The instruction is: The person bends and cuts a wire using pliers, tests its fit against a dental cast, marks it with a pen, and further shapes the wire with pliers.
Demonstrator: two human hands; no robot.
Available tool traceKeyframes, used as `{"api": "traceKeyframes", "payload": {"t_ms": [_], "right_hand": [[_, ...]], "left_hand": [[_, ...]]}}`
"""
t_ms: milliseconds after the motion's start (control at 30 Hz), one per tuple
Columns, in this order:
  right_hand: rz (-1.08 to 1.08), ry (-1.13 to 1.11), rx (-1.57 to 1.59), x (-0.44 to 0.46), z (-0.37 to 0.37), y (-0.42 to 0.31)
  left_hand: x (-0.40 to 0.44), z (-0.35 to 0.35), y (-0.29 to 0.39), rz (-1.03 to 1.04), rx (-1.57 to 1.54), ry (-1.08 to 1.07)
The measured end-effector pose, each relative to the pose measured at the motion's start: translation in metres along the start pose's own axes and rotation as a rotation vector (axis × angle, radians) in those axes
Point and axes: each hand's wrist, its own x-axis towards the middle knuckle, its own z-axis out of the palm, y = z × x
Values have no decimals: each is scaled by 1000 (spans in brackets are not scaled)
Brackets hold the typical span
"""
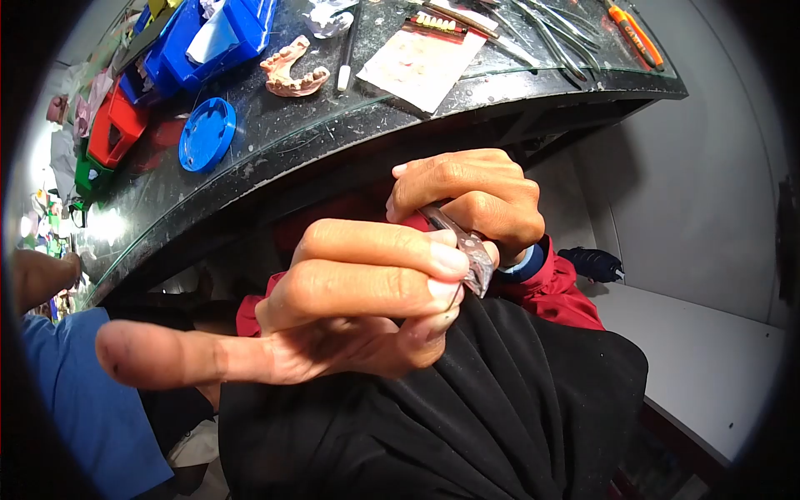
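Note:
Pliers with a dark metal head (473, 257) are at the middle of the view, over the black cloth on the lap. My right hand (475, 196) is wrapped round their handles, behind and above my left hand. The fingertips of my left hand (358, 292) are pinched together at the jaws, with one finger stretched out to the left. A thin wire seems to show at these fingertips, but what they pinch is mostly hidden.
On the dark bench (275, 158) lie a dental cast (292, 68), a blue disc (207, 135), a pen (346, 58), a paper packet (421, 62), several metal tools and an orange cutter (635, 37). Blue bins (200, 42) stand upper left. Another person's arm (46, 275) is at left.

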Motion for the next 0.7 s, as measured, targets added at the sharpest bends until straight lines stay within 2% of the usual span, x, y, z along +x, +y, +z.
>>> {"api": "traceKeyframes", "payload": {"t_ms": [300,700], "right_hand": [[8,15,26,-3,3,1],[6,8,17,-6,2,6]], "left_hand": [[-11,10,1,-15,-10,101],[-9,5,-10,68,52,-31]]}}
